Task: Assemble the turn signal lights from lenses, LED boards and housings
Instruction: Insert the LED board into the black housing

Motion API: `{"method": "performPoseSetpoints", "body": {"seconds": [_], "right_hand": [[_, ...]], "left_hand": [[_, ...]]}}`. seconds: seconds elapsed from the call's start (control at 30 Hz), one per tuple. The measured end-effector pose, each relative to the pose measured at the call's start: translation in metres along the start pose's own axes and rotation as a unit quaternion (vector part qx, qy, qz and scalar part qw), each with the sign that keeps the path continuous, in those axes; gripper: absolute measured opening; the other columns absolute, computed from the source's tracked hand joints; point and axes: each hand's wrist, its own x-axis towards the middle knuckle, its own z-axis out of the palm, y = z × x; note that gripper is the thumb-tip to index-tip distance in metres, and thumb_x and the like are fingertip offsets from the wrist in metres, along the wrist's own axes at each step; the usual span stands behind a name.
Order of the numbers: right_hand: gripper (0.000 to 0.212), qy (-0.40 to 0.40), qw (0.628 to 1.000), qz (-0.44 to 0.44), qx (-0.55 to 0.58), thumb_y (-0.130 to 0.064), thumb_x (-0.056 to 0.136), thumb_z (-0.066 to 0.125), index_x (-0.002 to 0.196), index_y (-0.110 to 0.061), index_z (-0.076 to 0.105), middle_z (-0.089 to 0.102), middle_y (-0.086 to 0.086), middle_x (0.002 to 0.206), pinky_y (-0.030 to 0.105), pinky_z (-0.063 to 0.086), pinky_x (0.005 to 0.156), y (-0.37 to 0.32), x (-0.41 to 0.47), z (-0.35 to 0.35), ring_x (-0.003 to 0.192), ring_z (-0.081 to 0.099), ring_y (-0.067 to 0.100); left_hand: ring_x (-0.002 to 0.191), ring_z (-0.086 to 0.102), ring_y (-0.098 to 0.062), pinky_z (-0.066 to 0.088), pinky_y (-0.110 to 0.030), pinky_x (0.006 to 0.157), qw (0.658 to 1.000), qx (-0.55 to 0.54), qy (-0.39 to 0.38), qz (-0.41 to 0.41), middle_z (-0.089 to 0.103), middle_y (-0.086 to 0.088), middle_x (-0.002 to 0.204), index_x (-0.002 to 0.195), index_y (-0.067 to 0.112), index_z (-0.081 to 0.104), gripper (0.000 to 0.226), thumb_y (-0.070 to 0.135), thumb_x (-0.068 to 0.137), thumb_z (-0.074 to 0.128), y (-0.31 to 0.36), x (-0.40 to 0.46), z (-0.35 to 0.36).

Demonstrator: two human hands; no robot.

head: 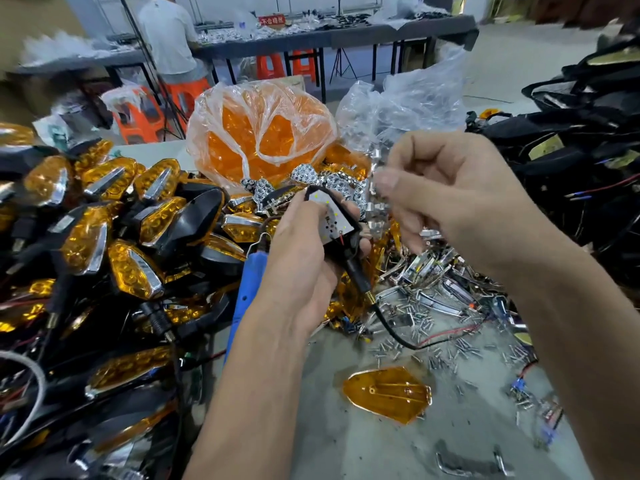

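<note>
Gripping a black housing (341,247) at centre frame, the left hand (301,261), its grip curled round the shell with the thumb lying along the left edge. Sitting inside the housing, a white LED board (330,216) dotted with small yellow points, face up, a red wire showing at its lower edge. Trailing from the housing's stem toward lower right, a black cable (391,327) over the grey bench (363,441). Hovering just right of the housing, the right hand (446,199), grip closed in a pinch on a chrome reflector (375,194), blurred. Reaching in from the lower edge, both forearms. Lying flat on the bench at lower centre right, an amber lens (388,393). Piling at left, finished lights (104,237); at upper centre, a bag of lenses (263,133).
</note>
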Motion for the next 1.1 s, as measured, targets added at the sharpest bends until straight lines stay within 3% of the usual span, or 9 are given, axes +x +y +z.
{"method": "performPoseSetpoints", "body": {"seconds": [0.07,0.17,0.23,0.37,0.53,0.7,0.8,1.0,1.1], "right_hand": [[0.019,-0.008,1.000,-0.015,-0.023,-0.014,0.093,0.075,0.093,-0.010,0.056,0.056,-0.005,0.064,0.030,0.039,0.038,0.001,0.001,0.002,0.037,0.046,0.018],[0.026,-0.011,0.997,-0.027,-0.066,-0.017,0.087,0.081,0.100,-0.021,0.058,0.054,-0.006,0.072,0.025,0.033,0.041,0.004,0.004,0.008,0.040,0.040,0.023],[0.033,-0.010,0.995,-0.033,-0.092,-0.016,0.086,0.083,0.108,-0.023,0.059,0.054,-0.001,0.073,0.027,0.037,0.043,0.005,0.005,0.011,0.046,0.040,0.031],[0.039,-0.034,0.994,-0.040,-0.099,-0.011,0.087,0.081,0.118,-0.023,0.059,0.048,0.014,0.073,0.023,0.048,0.043,0.009,0.005,0.015,0.046,0.040,0.029],[0.032,-0.049,0.991,-0.015,-0.124,-0.010,0.090,0.080,0.114,-0.025,0.066,0.053,0.003,0.071,0.045,0.057,0.041,0.016,0.006,0.016,0.044,0.048,0.019],[0.041,-0.079,0.984,-0.008,-0.159,-0.022,0.084,0.080,0.120,-0.036,0.067,0.054,-0.009,0.081,0.021,0.043,0.049,0.020,0.005,0.011,0.050,0.044,0.010],[0.041,-0.088,0.983,-0.010,-0.160,-0.022,0.084,0.081,0.121,-0.035,0.069,0.051,-0.013,0.079,0.019,0.040,0.052,0.020,0.005,0.011,0.054,0.044,0.011],[0.036,-0.089,0.987,-0.023,-0.131,-0.017,0.086,0.080,0.119,-0.029,0.069,0.046,-0.010,0.072,0.029,0.035,0.051,0.015,0.005,0.009,0.053,0.036,0.016],[0.037,-0.088,0.987,-0.028,-0.128,-0.016,0.087,0.079,0.120,-0.029,0.069,0.044,-0.006,0.070,0.031,0.034,0.050,0.014,0.005,0.008,0.052,0.034,0.016]], "left_hand": [[0.062,0.064,-0.019,0.057,-0.035,0.057,1.000,-0.001,0.006,-0.023,0.068,-0.011,0.081,0.104,0.006,0.061,0.019,0.009,0.105,0.042,0.000,0.000,0.000],[0.068,0.065,-0.021,0.058,-0.037,0.060,0.998,-0.003,-0.001,-0.061,0.067,-0.017,0.091,0.111,0.001,0.063,0.022,0.009,0.103,0.044,-0.001,0.001,-0.001],[0.071,0.064,-0.022,0.057,-0.036,0.060,0.996,-0.012,-0.008,-0.087,0.066,-0.018,0.097,0.117,-0.001,0.062,0.025,0.012,0.106,0.045,-0.001,0.000,0.000],[0.074,0.068,-0.022,0.059,-0.036,0.058,0.991,-0.023,-0.020,-0.128,0.073,-0.015,0.096,0.128,0.002,0.061,0.032,0.024,0.112,0.045,0.001,-0.003,0.001],[0.081,0.060,-0.022,0.053,-0.036,0.070,0.983,-0.042,-0.083,-0.160,0.056,-0.017,0.116,0.142,0.003,0.054,0.038,0.021,0.112,0.039,0.004,-0.006,0.004],[0.090,0.065,-0.022,0.049,-0.038,0.088,0.964,-0.096,-0.112,-0.222,0.068,-0.014,0.106,0.113,0.008,0.061,0.031,0.026,0.110,0.036,0.003,-0.005,-0.001],[0.099,0.062,-0.024,0.047,-0.041,0.095,0.962,-0.109,-0.105,-0.227,0.063,-0.014,0.118,0.124,0.010,0.058,0.032,0.032,0.110,0.038,0.004,-0.004,-0.001],[0.114,0.057,-0.027,0.052,-0.040,0.090,0.963,-0.117,-0.089,-0.225,0.061,-0.015,0.125,0.130,0.011,0.057,0.034,0.026,0.103,0.045,0.005,-0.003,0.002],[0.104,0.062,-0.024,0.049,-0.037,0.089,0.965,-0.115,-0.085,-0.221,0.065,-0.013,0.120,0.125,0.011,0.062,0.032,0.029,0.110,0.042,0.004,-0.001,0.002]]}}
